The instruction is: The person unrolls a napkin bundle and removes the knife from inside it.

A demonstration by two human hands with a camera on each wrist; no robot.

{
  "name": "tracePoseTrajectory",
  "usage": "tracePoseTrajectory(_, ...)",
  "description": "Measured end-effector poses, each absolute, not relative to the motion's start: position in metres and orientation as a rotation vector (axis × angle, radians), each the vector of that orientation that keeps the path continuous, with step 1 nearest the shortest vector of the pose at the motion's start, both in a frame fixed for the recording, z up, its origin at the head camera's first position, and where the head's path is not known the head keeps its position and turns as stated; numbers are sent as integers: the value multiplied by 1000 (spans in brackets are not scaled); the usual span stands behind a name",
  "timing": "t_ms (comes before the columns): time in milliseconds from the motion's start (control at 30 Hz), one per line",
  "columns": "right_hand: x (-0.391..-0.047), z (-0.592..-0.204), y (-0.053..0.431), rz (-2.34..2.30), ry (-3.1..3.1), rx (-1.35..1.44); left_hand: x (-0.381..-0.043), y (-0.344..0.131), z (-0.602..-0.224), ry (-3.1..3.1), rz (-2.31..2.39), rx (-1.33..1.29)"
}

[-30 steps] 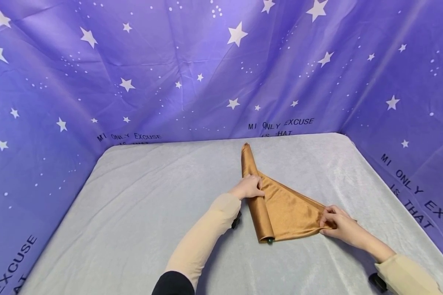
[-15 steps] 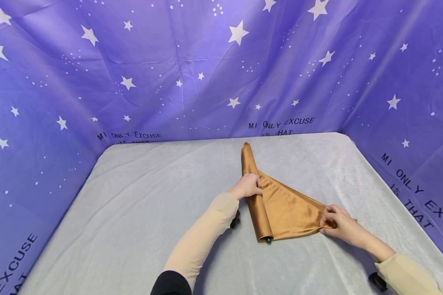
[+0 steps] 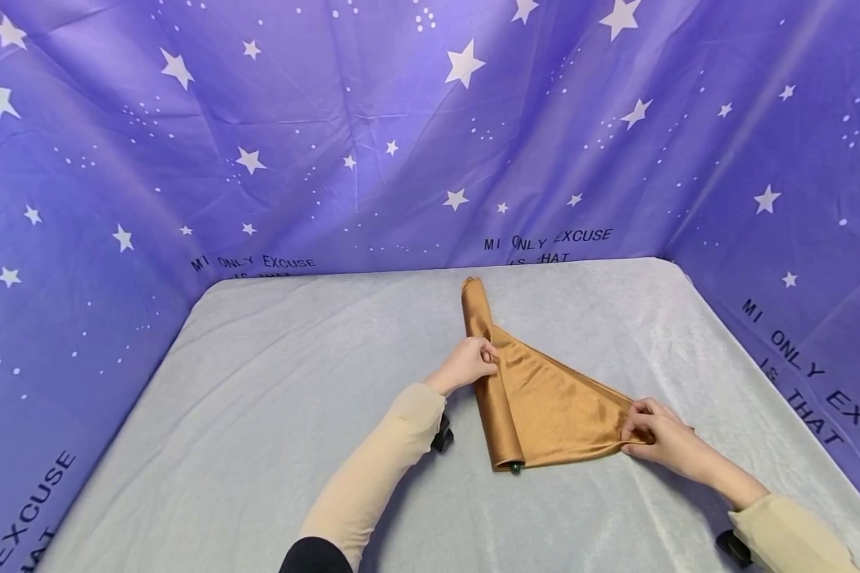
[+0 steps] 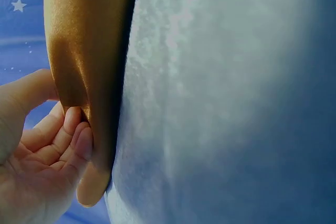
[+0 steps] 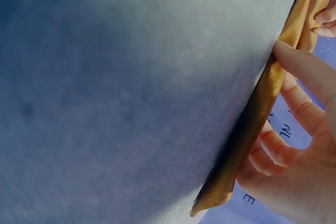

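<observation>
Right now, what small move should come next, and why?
Probably ease the flap gently taut with the right hand: that hand pinches its edge, creases show beside it, and the left hand grips the roll.

Got pale grey table (image 3: 244, 430) here, covered in soft-looking, slightly shiny fabric (image 3: 315, 358), kinda velvety. Rounded far corners, faint creases on left side. On top, right of centre: satiny golden-brown cloth (image 3: 530, 398), partly rolled up. Fat roll (image 3: 500, 418) along left edge of it, running near to far, then flat part (image 3: 562, 410) with taper to right. Also small dark green bit (image 3: 515, 468) at roll's near end, too tiny to make out.
</observation>
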State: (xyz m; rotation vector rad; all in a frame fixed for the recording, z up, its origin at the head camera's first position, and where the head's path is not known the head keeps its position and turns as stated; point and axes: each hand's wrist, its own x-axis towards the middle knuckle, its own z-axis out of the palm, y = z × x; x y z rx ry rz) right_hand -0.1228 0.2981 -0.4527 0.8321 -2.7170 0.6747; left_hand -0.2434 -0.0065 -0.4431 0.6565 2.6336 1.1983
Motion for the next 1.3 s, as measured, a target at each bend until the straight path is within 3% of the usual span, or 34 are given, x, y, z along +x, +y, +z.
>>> tracePoseTrajectory(733, -121, -450, 298, 644, -2757, 811, -240, -54, -443, 2343, 1601, 550)
tracePoseTrajectory(933, -121, -451, 298, 649, -2745, 824, -245, -66, -459, 2148, 1781, 405)
tracePoseTrajectory(1300, -123, -451, 298, 633, -2747, 832, -232, -77, -447, 2084, 1798, 222)
